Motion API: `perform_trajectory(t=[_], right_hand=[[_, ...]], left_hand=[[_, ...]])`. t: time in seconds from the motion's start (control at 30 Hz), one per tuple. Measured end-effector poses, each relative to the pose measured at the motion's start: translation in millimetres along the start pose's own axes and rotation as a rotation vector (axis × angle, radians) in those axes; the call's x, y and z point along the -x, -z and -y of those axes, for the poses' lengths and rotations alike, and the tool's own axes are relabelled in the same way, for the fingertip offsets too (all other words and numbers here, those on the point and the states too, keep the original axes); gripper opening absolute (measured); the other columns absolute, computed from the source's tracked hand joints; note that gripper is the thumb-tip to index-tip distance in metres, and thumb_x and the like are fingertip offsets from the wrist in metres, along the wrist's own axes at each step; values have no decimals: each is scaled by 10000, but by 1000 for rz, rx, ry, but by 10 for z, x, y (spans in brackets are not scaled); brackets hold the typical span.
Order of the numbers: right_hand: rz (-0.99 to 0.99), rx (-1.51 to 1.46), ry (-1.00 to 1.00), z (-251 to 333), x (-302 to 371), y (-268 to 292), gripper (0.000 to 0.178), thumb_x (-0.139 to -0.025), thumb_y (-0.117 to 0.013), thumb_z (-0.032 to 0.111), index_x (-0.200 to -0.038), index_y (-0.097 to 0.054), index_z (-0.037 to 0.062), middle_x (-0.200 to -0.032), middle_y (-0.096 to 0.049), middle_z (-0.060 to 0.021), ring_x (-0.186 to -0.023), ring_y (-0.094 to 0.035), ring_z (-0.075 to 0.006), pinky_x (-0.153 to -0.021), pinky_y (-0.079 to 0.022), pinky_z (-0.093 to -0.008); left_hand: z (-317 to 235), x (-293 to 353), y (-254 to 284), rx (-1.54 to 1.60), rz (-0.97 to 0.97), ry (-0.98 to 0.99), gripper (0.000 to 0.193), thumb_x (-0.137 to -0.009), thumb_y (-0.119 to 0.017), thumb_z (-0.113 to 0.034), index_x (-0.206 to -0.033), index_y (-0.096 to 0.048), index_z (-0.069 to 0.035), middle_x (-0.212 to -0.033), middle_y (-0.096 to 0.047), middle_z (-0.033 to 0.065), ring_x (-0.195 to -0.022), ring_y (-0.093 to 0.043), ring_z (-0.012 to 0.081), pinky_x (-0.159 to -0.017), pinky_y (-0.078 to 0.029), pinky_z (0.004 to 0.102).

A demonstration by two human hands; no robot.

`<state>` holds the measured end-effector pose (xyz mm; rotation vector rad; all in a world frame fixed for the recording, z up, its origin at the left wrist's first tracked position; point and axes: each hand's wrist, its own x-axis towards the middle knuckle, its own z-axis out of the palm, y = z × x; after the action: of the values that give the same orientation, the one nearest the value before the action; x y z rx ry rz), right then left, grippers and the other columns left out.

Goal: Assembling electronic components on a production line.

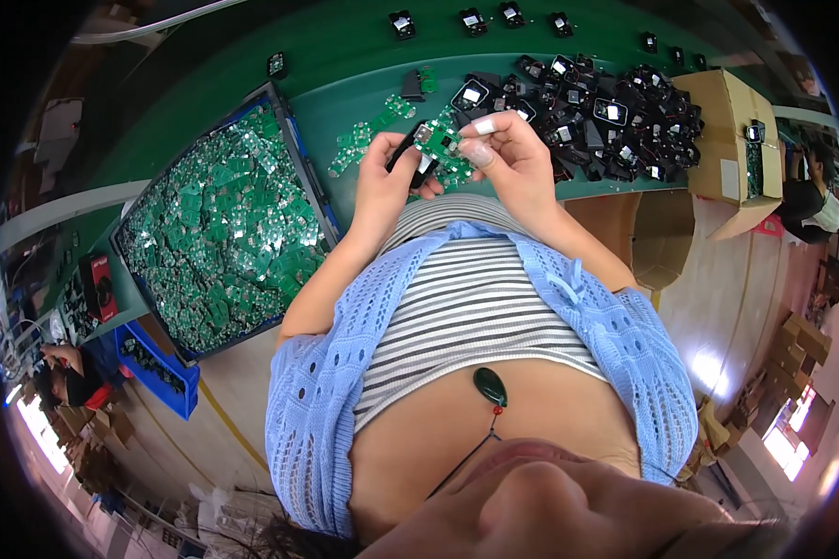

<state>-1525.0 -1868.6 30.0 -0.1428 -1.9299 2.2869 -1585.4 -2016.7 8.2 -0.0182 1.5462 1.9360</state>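
Observation:
My left hand (pixel 382 182) is closed round a small black plastic casing (pixel 403 152), thumb on top, near the front edge of the green table. Over the casing's opening sits a green circuit board (pixel 438 140), tilted and partly inside or just above it; I cannot tell which. The fingertips of my right hand (pixel 520 166) pinch the right side of this board. Loose green boards (pixel 354 144) lie on the table behind and beside my hands. Past my right hand is a heap of black casings (pixel 578 116) with wires and small metal parts.
A large dark-rimmed tray (pixel 309 172) heaped with green boards stands at the left. A blue bin (pixel 182 396) is below it. An opened cardboard box (pixel 713 140) is at the right end. Black casings (pixel 474 20) stand spaced along the far green strip. Other people sit at far left and right.

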Motion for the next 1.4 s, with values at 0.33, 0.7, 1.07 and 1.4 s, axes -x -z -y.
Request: perform_trajectory(t=[0.33,0.7,1.07,1.4], right_hand=[[4,56,-1,4,14,-61,156,-820,-555,70,-953,-480,34,-914,-561,-48,-773,-543,-73,-554,-441,-175],[-46,302,-31,-116,-25,-51,131,-813,-565,76,-912,-490,35,-848,-573,-26,-678,-529,-49,-515,-422,-175],[-92,917,377,30,-42,-66,219,-711,-650,157,-919,-601,108,-777,-528,-22,-686,-521,-139,-537,-432,-258],[-23,801,389,-62,-113,-42,125,-695,-622,120,-805,-577,81,-789,-509,-18,-711,-520,-166,-523,-437,-277]], left_hand=[[39,17,-10,-16,11,-2,98,-857,-435,-76,-901,-436,12,-740,-554,113,-536,-576,160,-430,-456,238],[5,57,-58,49,52,-12,155,-857,-440,-79,-975,-433,22,-872,-547,119,-596,-589,172,-479,-493,249],[54,49,8,84,-24,-21,166,-842,-515,-110,-970,-510,-5,-793,-584,66,-603,-570,118,-476,-471,225],[-10,96,-17,-168,-11,-279,192,-814,-506,-26,-1000,-544,-52,-997,-479,90,-598,-542,87,-447,-447,175]])
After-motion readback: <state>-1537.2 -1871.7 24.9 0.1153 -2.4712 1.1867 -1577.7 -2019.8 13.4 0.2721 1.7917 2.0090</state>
